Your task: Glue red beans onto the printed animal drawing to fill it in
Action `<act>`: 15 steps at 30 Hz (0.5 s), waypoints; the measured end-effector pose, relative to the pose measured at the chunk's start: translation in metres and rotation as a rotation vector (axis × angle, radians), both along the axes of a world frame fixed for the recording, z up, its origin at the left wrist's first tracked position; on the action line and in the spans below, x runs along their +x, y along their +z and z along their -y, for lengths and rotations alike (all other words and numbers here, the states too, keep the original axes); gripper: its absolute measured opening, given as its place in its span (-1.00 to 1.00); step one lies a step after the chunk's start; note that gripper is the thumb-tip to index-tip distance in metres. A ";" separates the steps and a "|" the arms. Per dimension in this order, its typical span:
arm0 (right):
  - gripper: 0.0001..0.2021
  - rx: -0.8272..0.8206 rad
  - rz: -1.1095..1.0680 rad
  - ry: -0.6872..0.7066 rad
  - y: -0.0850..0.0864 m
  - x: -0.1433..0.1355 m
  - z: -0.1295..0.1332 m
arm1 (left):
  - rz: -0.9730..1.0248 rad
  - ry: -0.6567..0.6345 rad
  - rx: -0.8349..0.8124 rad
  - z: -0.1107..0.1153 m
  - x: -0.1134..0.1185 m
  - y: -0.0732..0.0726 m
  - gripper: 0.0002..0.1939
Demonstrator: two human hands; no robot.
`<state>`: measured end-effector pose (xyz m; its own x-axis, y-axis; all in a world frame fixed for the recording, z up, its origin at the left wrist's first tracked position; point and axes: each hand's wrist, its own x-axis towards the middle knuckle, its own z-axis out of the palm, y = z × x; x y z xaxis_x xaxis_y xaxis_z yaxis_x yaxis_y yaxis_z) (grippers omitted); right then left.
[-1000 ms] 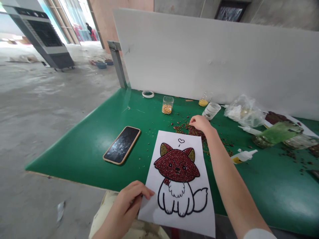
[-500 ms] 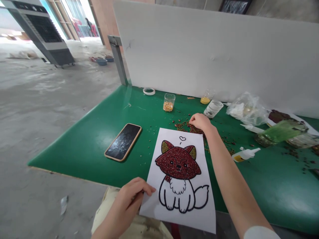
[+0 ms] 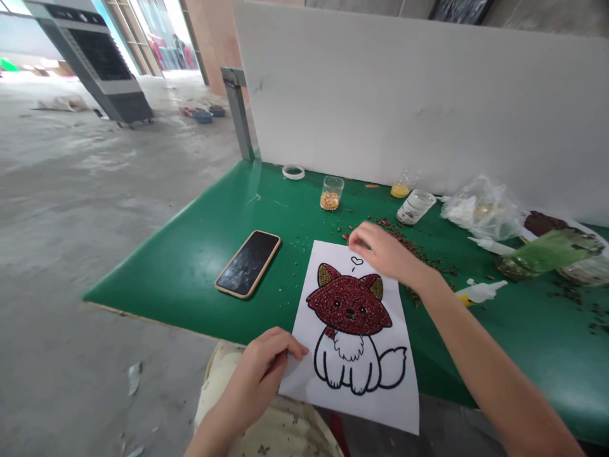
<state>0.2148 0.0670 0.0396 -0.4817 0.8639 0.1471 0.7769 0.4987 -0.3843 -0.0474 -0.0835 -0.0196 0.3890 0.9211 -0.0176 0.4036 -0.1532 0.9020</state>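
From the head, the paper lay on the desk between the two hands, its long axis running away from the person with a slight slant, and its near end stuck out past the desk's edge. The right hand was over the far end of that axis, at the paper's top edge, so most of the paper lay back from it, toward the person. Its fingers were curled in toward the thumb, and whether they had hold of anything could not be told. The small drawn heart sat just below those fingertips, and the fox's head, covered in red, came next along the axis. The white body, with a small red patch at its upper left, lay farthest from the right hand; the left hand was much nearer to it. That hand was loosely bent, fingertips at the paper's left margin beside the body; whether thumb and fingers gripped the margin between them could not be seen. The scattered beans ran beyond and to the right of the right hand, off the paper, while the phone lay left of the paper, apart from both hands
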 end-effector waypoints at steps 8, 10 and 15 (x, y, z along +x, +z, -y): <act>-0.90 -0.132 -0.113 0.097 -0.045 -0.018 0.114 | 0.004 0.001 0.031 0.003 0.000 -0.002 -0.67; -0.91 -0.136 -0.166 0.063 -0.053 -0.017 0.120 | 0.004 0.000 0.035 0.003 0.001 -0.002 -0.68; -0.91 -0.135 -0.191 0.028 -0.060 -0.021 0.123 | 0.012 0.003 0.039 0.002 0.001 -0.002 -0.68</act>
<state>0.1942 -0.0563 -0.0199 -0.4800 0.8688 0.1218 0.6703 0.4528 -0.5880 -0.0462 -0.0850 -0.0217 0.3864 0.9220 0.0232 0.3933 -0.1875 0.9001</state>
